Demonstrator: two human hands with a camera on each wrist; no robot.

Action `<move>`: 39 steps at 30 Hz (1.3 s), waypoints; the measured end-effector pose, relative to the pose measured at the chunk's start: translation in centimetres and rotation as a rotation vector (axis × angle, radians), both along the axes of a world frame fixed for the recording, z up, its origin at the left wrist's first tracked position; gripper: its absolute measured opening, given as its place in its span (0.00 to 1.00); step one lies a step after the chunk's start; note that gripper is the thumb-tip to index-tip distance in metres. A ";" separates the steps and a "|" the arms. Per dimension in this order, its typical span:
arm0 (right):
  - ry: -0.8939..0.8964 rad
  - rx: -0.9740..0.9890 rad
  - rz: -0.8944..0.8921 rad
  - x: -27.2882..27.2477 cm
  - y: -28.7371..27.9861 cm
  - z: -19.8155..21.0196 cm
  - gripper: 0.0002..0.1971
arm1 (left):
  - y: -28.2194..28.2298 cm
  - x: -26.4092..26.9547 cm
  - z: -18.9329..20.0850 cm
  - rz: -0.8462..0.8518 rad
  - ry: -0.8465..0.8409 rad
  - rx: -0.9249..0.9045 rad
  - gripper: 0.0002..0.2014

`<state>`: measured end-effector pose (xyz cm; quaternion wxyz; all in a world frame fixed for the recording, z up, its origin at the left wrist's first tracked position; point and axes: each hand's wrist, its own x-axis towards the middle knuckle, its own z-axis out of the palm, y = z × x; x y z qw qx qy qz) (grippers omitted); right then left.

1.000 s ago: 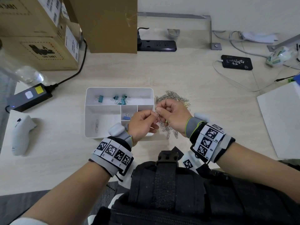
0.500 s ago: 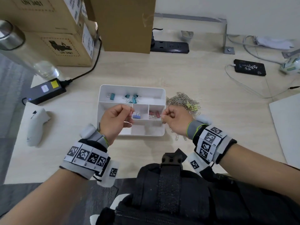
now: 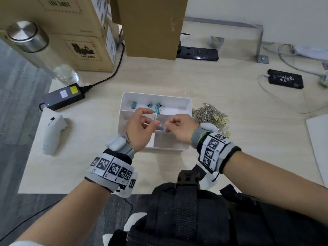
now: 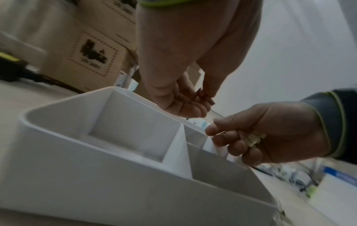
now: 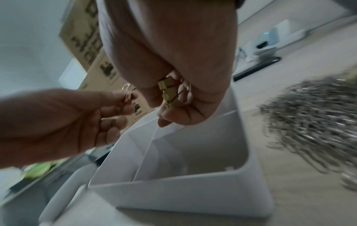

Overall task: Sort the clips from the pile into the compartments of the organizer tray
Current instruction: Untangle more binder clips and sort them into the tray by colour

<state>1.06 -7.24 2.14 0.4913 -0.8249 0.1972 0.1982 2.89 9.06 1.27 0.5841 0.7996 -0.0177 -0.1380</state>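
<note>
The white organizer tray (image 3: 182,101) sits mid-desk. Teal binder clips (image 3: 157,107) lie in its back compartment and a blue clip (image 3: 160,128) in a small middle one. My left hand (image 3: 152,120) hovers over the tray's centre and pinches a small reddish clip (image 4: 205,97) with a wire handle (image 5: 126,91). Close beside it, my right hand (image 3: 167,127) is curled round yellow binder clips (image 5: 170,93), also seen as yellow binder clips (image 4: 254,139) in the left wrist view. The pile of silver clips (image 3: 208,115), with yellow ones (image 3: 221,120) in it, lies right of the tray.
Cardboard boxes (image 3: 85,31) and a power strip (image 3: 197,53) stand at the back. A black adapter (image 3: 63,96), a metal-capped bottle (image 3: 35,47) and a white controller (image 3: 53,134) are to the left. A phone (image 3: 285,79) with cables and a white sheet (image 3: 319,144) lie at right.
The hands parted at the pile's edge, each with clips. The left went over the tray first; the right has now followed from the tray's right side to its middle.
</note>
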 end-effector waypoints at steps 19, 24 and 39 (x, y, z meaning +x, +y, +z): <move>0.096 0.592 -0.580 -4.9 -9.8 1.4 0.11 | -7.3 0.2 -2.7 -0.492 -0.272 0.295 0.11; 0.054 0.631 -0.450 -4.4 -7.9 1.3 0.10 | -7.1 -1.0 -1.2 -0.409 0.021 0.067 0.18; -0.171 -0.280 0.145 -3.5 -4.9 -1.1 0.07 | -1.4 -3.0 -2.4 -0.302 -0.147 0.456 0.07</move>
